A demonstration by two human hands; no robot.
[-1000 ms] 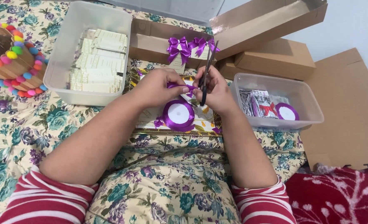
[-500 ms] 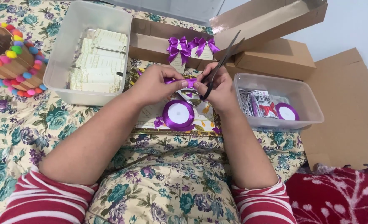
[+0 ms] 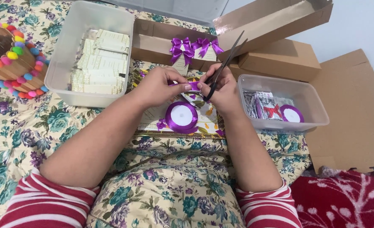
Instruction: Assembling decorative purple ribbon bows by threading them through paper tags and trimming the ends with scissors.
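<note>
My left hand [image 3: 159, 84] pinches one end of a short purple ribbon piece [image 3: 192, 85]. My right hand [image 3: 222, 88] pinches the other end and also holds black scissors [image 3: 227, 62], whose blades point up and away. A purple ribbon spool [image 3: 181, 116] lies flat just below both hands on a patterned board. Finished purple bows [image 3: 193, 46] on small cards lean in an open brown cardboard box [image 3: 153, 42] behind the hands.
A clear plastic tub [image 3: 68, 67] of cream cards stands at the left, beside a basket with coloured pom-poms [image 3: 9, 59]. Another clear tub [image 3: 309, 114] at the right holds packets and a second purple spool [image 3: 291, 114]. Cardboard boxes [image 3: 284, 59] sit behind it.
The scissors have swung from nearly upright above the ribbon to tilted away to the upper right. Both hands stay together over the spool, holding the ribbon piece.
</note>
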